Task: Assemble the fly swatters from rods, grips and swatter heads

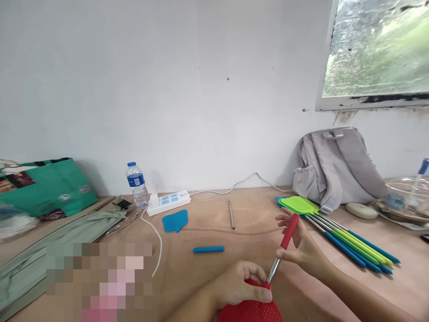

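A red fly swatter (pixel 290 230) with a perforated head, a short metal rod and a red handle slants up in front of me. My left hand (pixel 246 284) is closed on the top of its head, where the rod joins. Around the handle, my right hand (pixel 300 243) has its fingers spread, with the thumb by the handle's lower end. Ahead on the table lie a blue handle (pixel 208 249), a bare metal rod (pixel 231 215) and a blue swatter head (pixel 175 221), all apart from each other.
Several blue and green fly swatters (pixel 348 237) lie stacked at right, before a grey backpack (pixel 338 165). A power strip (pixel 169 202), a water bottle (pixel 136 184) and a green bag (pixel 50 188) stand at left. A clear plastic container (pixel 407 197) is far right.
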### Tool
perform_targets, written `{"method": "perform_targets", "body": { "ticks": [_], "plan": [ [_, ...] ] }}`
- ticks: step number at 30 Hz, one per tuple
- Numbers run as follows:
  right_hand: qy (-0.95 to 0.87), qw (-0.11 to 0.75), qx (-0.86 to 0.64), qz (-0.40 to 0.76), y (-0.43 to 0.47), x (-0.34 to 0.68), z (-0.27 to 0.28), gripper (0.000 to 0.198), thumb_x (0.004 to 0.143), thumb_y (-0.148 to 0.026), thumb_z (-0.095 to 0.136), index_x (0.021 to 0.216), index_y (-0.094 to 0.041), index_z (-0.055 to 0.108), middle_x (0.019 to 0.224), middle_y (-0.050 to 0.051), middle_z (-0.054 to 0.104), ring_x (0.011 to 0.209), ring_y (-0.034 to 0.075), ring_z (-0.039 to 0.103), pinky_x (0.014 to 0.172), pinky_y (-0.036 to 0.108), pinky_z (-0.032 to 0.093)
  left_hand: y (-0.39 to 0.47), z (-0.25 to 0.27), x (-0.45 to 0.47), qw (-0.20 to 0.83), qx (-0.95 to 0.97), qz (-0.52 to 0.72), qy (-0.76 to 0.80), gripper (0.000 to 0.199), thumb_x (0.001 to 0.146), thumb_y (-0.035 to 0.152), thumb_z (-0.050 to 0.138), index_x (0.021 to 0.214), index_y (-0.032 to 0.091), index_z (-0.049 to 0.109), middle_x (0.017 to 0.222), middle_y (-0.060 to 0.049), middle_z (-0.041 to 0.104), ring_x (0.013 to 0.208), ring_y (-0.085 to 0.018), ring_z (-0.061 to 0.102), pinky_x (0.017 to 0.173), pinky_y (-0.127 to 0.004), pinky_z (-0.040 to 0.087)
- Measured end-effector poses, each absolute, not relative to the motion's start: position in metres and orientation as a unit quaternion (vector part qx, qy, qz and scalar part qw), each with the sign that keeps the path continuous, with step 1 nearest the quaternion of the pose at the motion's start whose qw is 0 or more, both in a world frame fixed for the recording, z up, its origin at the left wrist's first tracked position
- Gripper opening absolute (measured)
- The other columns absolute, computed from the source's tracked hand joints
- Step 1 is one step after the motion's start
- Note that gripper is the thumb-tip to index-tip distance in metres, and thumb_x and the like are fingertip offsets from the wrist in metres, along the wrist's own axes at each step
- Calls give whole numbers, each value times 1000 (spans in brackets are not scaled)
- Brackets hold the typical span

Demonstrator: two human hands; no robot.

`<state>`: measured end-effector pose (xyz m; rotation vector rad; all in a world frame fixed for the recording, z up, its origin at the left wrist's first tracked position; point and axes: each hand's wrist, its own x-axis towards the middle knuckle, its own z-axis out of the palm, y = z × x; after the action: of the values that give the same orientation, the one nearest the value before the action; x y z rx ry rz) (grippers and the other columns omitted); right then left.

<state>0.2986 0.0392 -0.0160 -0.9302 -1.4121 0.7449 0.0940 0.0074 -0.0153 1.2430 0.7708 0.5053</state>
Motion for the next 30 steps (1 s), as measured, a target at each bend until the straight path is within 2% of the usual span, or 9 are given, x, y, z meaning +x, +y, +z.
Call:
{"method": "perform_targets", "body": {
  "ticks": [3, 5, 7, 9, 13, 15, 23, 26, 30],
  "plan": [
    [-571, 608, -396, 384, 49, 310, -15, 73, 50, -28, 80, 115, -27, 46, 91, 2, 53, 77, 17, 52, 70, 34, 46, 10, -20, 94, 729, 537, 245, 347, 50, 37, 46, 81, 65, 14, 54, 62, 4, 56, 52, -5, 44, 52, -20, 28],
    [-611, 567, -398, 384, 53, 322, -11, 46, 57, -27, 77, 99, -24, 58, 78, 1, 54, 70, 16, 52, 66, 31, 46, 11, -22, 94, 733, 530, 247, 348, 50, 37, 47, 80, 64, 14, 54, 61, 4, 56, 51, -5, 44, 51, -19, 27],
    [-722, 472, -371, 344, 53, 334, -4, 15, 64, -25, 72, 77, -20, 65, 72, 2, 56, 70, 17, 53, 67, 31, 44, 11, -22, 94, 736, 531, 235, 347, 49, 39, 49, 79, 65, 14, 56, 60, 4, 55, 50, -4, 43, 50, -19, 27],
    [-810, 363, -336, 316, 47, 342, 4, 5, 68, -23, 69, 70, -19, 67, 71, 4, 59, 70, 18, 55, 67, 31, 44, 11, -20, 93, 741, 535, 219, 342, 49, 41, 51, 77, 64, 14, 57, 59, 5, 54, 49, -4, 42, 49, -19, 26],
    [-870, 259, -303, 290, 29, 343, 14, 17, 63, -22, 73, 80, -21, 70, 73, 6, 62, 68, 19, 57, 61, 29, 45, 14, -17, 90, 761, 540, 195, 302, 44, 48, 52, 75, 65, 14, 58, 58, 4, 55, 46, -4, 41, 48, -19, 27],
    [-884, 242, -300, 264, 24, 341, 14, 13, 69, -21, 68, 82, -22, 70, 72, 6, 63, 67, 19, 58, 58, 28, 45, 18, -19, 88, 790, 531, 158, 261, 42, 58, 55, 67, 66, 15, 60, 54, 2, 54, 40, -6, 41, 47, -21, 28],
    [-790, 362, -494, -16, 52, 400, 15, 26, 84, -36, 48, 105, -27, 58, 102, 10, 62, 92, 24, 58, 79, 35, 41, 27, -36, 91, 816, 423, 298, 257, 34, 77, 46, 49, 98, 19, 48, 80, -3, 62, 48, -10, 55, 54, -26, 39],
    [-730, 342, -584, -92, 68, 442, 9, 24, 84, -39, 41, 93, -22, 55, 88, 12, 64, 80, 24, 60, 68, 34, 41, 26, -34, 93, 817, 422, 288, 266, 24, 79, 36, 46, 91, 15, 49, 73, -5, 62, 48, -12, 57, 54, -27, 41],
    [-677, 210, -694, -126, 82, 482, -13, 21, 79, -36, 46, 68, -22, 57, 67, 9, 63, 60, 24, 59, 50, 30, 36, 23, -29, 94, 805, 449, 275, 275, 20, 76, 32, 50, 82, 12, 51, 65, -4, 60, 47, -11, 55, 54, -26, 42]
  ]
}}
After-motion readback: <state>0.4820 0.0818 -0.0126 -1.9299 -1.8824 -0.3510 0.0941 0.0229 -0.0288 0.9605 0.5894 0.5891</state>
